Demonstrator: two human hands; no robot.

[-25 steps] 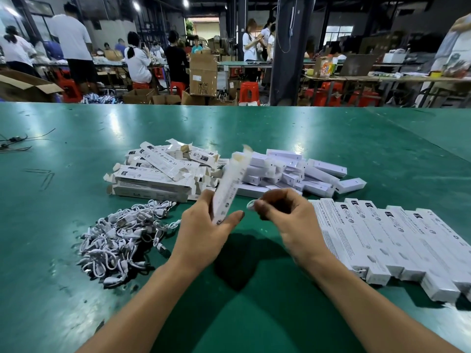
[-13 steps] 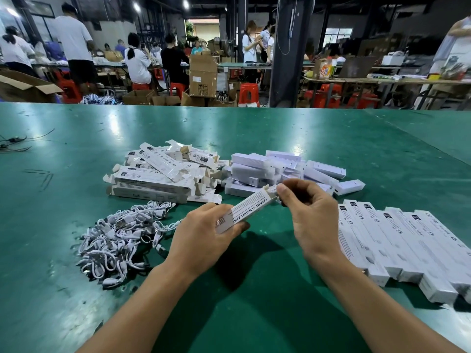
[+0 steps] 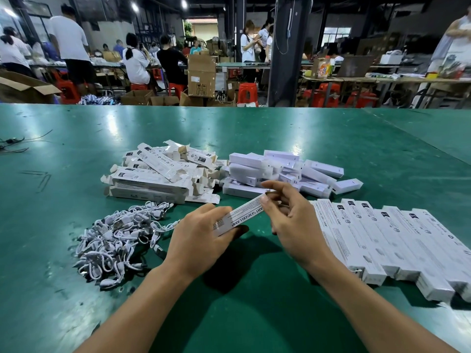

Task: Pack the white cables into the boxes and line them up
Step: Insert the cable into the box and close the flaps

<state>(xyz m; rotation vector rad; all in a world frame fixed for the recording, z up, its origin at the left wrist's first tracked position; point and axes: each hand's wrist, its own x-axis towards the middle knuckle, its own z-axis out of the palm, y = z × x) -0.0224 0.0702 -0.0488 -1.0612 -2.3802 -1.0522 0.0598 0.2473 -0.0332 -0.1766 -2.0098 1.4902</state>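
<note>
Bench (image 3: 331, 138) of green fills the frame. At lower right a row of closed boxes (image 3: 397, 248) lies side by side, so part of the job looks done. Left of centre, a heap of open-flapped boxes (image 3: 153, 174) waits, with a pile of plain white cartons (image 3: 280, 169) beside it. At lower left, the tangle of white cables (image 3: 119, 238) is large; much seems left. Mid-frame, the left hand (image 3: 198, 238) grips the near end of one box (image 3: 239, 217), while the right hand (image 3: 293, 220) pinches its far end. Its side reads "…ART SENSOR LAMP"; heap boxes show CE marks.
</note>
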